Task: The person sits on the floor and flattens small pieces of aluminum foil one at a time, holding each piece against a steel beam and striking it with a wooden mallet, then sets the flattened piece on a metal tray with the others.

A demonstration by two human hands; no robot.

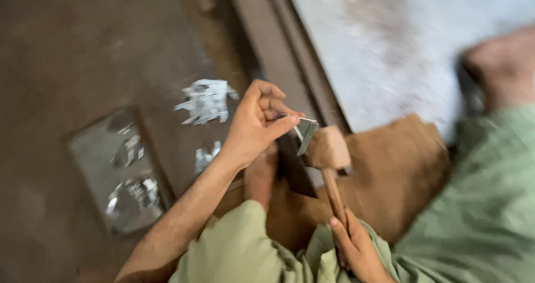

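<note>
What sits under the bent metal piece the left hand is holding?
Under the bent metal piece runs a dark steel bar, with the wooden mallet head beside it. The left hand pinches the piece; the mallet hides whether it touches the bar.

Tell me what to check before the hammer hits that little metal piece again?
1. Left hand pinches the small bent metal piece firmly: ok, thumb and fingers close on it.
2. Right hand grips the wooden mallet handle: ok, held low on the handle.
3. Mallet head lined up with the metal piece: ok, it sits right beside it.
4. Fingertips out of the mallet's way: not ok, they are very near the head.
5. Metal piece resting on the dark iron bar: cannot tell, the picture is blurred.
6. Metal scraps on the floor kept away from the work: ok, they lie to the side.
</note>
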